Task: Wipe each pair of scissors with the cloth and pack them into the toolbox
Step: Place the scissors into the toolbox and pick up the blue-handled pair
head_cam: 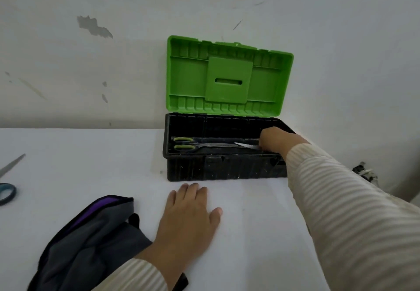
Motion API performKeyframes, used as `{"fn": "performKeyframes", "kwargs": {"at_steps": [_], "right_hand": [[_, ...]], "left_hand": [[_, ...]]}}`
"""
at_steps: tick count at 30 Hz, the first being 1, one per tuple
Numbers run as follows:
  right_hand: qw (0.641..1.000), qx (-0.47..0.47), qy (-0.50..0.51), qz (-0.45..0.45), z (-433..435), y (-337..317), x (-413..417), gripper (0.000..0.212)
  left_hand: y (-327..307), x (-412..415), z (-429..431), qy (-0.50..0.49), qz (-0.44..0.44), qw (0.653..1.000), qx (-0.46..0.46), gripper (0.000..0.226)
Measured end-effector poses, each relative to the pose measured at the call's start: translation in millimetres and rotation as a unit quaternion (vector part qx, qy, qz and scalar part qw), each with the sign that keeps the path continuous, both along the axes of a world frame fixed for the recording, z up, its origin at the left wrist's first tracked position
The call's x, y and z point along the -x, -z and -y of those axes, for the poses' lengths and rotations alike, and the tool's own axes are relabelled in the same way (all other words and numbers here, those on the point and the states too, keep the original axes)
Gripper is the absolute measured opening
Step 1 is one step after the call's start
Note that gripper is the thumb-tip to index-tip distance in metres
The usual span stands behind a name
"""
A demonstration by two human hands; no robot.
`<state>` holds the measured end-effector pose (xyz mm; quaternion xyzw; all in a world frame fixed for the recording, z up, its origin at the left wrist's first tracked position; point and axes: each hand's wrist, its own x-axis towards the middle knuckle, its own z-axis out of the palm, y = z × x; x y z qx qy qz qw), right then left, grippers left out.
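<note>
A black toolbox [225,168] with its green lid [227,75] raised stands against the wall. Scissors with green handles [188,144] lie inside it, blades pointing right. My right hand [276,139] reaches into the right end of the box, fingers closed around a second pair of scissors whose silver blades [246,145] stick out to the left; its handles are hidden. My left hand [188,213] lies flat on the white table, fingers apart, holding nothing. The grey and purple cloth [91,243] is crumpled beside my left wrist. Another pair of scissors with blue handles [8,181] lies at the left edge.
The white table [91,154] runs up to a scuffed white wall [113,63]. The open lid leans on that wall. A small dark object [364,171] sits past the table's right side.
</note>
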<state>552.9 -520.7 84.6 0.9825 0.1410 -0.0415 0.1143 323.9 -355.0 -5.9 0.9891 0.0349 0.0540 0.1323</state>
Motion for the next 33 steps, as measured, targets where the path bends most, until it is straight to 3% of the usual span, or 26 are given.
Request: {"fn": "performKeyframes", "kwargs": {"at_steps": [6, 9, 12, 15, 18, 20, 22, 25, 28, 31, 33], "right_hand": [[0.999, 0.001, 0.026, -0.042, -2, 12, -15, 0.012], [0.999, -0.041, 0.015, 0.016, -1, 3, -5, 0.019], [0.981, -0.166, -0.024, 0.095, -16, -19, 29, 0.025], [0.912, -0.392, -0.03, 0.114, -41, -35, 89, 0.021], [0.836, -0.544, -0.036, 0.058, -69, -27, 148, 0.016], [0.775, -0.631, -0.027, -0.036, -91, -12, 182, 0.016], [0.753, -0.651, -0.023, -0.092, -115, 6, 209, 0.015], [0.767, -0.622, -0.045, -0.153, -158, 32, 242, 0.016], [0.817, -0.55, -0.066, -0.163, -198, 43, 263, 0.034], [0.875, -0.455, -0.097, -0.129, -218, 49, 273, 0.04], [0.883, -0.451, -0.093, -0.09, -224, 54, 279, 0.033]], "left_hand": [[1, -1, 1, -0.005, -0.002, 1.0, 0.001, 0.065], [0, 0, 1, -0.006, -0.003, 1.0, 0.002, 0.064], [-3, 0, -1, -0.003, -0.012, 1.0, 0.021, 0.063], [-12, 4, -5, 0.005, -0.045, 0.995, 0.083, 0.061], [-36, 13, -19, -0.027, -0.059, 0.966, 0.252, 0.045], [-56, 25, -41, -0.053, 0.011, 0.957, 0.285, 0.039], [-72, 40, -72, -0.076, 0.093, 0.959, 0.256, 0.04], [-76, 62, -133, -0.158, 0.158, 0.942, 0.249, 0.04], [-59, 81, -199, -0.267, 0.161, 0.92, 0.238, 0.037], [-42, 100, -254, -0.367, 0.148, 0.897, 0.195, 0.033], [-34, 110, -285, -0.405, 0.109, 0.896, 0.147, 0.035]]}}
